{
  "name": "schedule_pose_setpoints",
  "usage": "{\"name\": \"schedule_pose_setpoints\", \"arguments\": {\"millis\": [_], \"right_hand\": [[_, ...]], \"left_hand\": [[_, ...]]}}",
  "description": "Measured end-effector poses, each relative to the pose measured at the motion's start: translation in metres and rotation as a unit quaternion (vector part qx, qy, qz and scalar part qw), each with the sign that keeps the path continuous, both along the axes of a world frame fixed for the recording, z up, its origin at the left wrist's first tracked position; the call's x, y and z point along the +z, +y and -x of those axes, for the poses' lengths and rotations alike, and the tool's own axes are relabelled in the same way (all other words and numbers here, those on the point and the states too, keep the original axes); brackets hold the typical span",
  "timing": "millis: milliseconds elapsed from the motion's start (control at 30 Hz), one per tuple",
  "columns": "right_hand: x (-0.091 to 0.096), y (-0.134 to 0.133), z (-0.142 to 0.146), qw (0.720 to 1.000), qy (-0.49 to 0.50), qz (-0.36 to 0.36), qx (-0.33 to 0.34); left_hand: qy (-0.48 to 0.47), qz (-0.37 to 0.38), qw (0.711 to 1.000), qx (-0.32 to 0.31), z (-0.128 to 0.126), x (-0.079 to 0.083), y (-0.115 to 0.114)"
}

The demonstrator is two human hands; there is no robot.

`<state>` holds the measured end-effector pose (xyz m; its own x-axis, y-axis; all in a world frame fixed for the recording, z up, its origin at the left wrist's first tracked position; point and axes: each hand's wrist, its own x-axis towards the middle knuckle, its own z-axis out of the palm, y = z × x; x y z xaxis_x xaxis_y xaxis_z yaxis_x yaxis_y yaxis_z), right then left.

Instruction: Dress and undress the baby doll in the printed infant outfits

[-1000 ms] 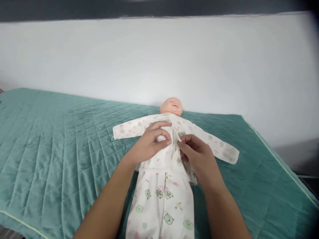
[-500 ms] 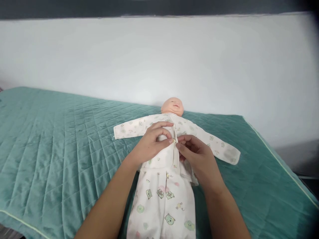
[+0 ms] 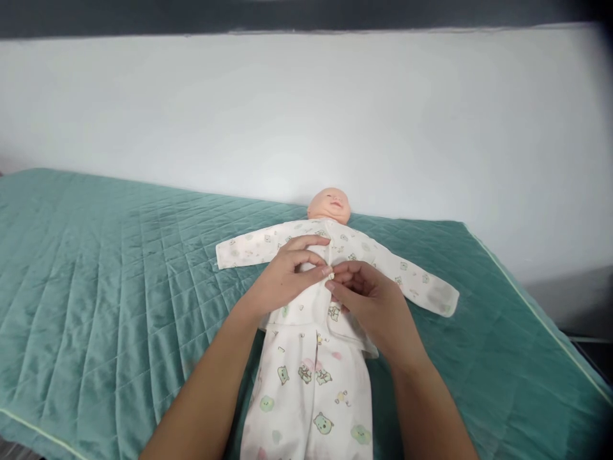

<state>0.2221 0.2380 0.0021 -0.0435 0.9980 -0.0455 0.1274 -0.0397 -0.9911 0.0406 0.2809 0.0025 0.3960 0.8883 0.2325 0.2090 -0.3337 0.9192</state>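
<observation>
The pale plastic baby doll [image 3: 329, 204] lies face-up on the teal quilted bed cover [image 3: 119, 268]. The left hand [image 3: 287, 276] and right hand [image 3: 370, 300] each pinch a front edge of its white animal-print cotton shirt [image 3: 366, 250], fingertips touching at the chest. Fastening seems underway, and the edges need aligning.

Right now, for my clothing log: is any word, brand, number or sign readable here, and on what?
None can be read. The doll's top and trousers carry only small animal prints, no letters. The green quilt shows no text. No tag shows where the left hand and right hand pinch the top's front.
</observation>
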Motion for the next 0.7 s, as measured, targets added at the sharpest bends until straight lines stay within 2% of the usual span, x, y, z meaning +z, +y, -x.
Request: {"name": "schedule_pose_setpoints", "arguments": {"millis": [267, 433, 700], "right_hand": [[0.0009, -0.0003, 0.0016, 1.000, -0.020, -0.006, 0.002], [-0.0039, -0.0007, 0.0042, 0.999, -0.019, -0.020, -0.028], [-0.0047, -0.0014, 0.0094, 0.997, -0.017, -0.041, -0.061]], "left_hand": [[-0.017, 0.036, 0.999, -0.008, 0.0004, 0.0024, -0.0017], [-0.024, 0.047, 0.998, -0.019, 0.0019, 0.0029, -0.0003], [-0.004, 0.001, 1.000, -0.019, 0.0013, -0.0041, 0.0016]]}}
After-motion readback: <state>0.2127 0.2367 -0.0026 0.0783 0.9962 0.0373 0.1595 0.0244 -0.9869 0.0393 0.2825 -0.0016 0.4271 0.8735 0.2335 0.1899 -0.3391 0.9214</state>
